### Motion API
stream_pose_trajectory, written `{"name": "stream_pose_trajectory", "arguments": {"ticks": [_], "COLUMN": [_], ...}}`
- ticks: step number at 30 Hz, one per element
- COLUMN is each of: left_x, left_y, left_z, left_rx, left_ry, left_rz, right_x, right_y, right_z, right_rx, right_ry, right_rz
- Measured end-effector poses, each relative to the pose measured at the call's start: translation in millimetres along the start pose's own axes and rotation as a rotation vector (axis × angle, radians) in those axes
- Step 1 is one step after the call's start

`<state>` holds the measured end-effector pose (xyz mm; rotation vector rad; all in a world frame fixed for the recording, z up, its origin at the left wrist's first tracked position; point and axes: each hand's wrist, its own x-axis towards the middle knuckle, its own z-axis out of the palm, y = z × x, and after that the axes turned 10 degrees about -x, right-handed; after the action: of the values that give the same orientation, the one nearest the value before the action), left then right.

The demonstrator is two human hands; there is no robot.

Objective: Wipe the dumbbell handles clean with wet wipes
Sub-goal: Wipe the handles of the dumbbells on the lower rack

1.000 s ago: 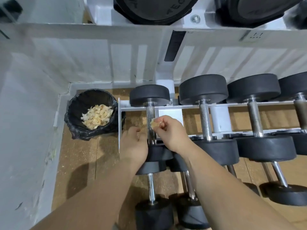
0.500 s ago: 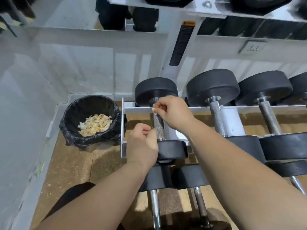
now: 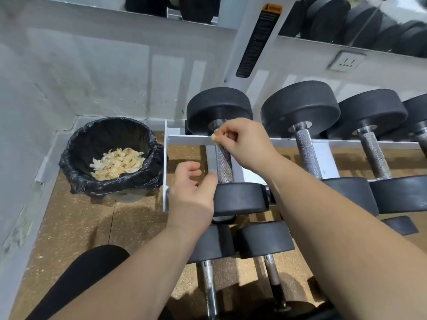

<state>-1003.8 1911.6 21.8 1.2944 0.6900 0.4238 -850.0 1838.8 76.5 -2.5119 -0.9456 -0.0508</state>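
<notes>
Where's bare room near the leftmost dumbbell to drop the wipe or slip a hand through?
Bare brown speckled floor in front of the black-lined bin, left of the white rack end plate. A gap between that plate and the knurled steel handle, where the left hand hovers. Crowded rightwards: black dumbbells sit side by side.

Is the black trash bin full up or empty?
Neither: only partly filled. A small pile of crumpled yellowish scraps lies at the bottom of the bin, and its black liner shows bare well above them.
</notes>
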Motion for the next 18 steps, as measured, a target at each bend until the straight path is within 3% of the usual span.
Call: {"name": "stream_pose_trajectory", "arguments": {"ticks": [2,5,7,9,12,14,16,18], "left_x": [2,3,3,3,2,2,2,2], "left_y": [-1,0,1,0,0,1,2,0], "left_z": [0,2,4,3,3,2,2,3], "left_rx": [-0.002,-0.023,-0.038,-0.044,-0.039,-0.036,-0.041,-0.051], "left_ry": [-0.002,-0.010,-0.013,-0.012,-0.021,-0.024,-0.026,-0.016], "left_rz": [-0.004,-0.027,-0.033,-0.028,-0.012,-0.004,-0.003,-0.004], "right_x": [-7,-25,-31,-24,-4,3,1,-11], "right_y": [1,0,-1,-2,-3,-2,1,4], "right_z": [-4,-27,-35,-30,-16,-9,-10,-19], "right_rx": [0.105,0.182,0.139,0.094,0.015,0.068,0.122,0.154], "right_ry": [-0.064,-0.439,-0.575,-0.468,-0.159,-0.051,-0.066,-0.278], "right_rz": [0.060,0.019,-0.010,-0.027,-0.021,0.035,0.062,0.029]}}
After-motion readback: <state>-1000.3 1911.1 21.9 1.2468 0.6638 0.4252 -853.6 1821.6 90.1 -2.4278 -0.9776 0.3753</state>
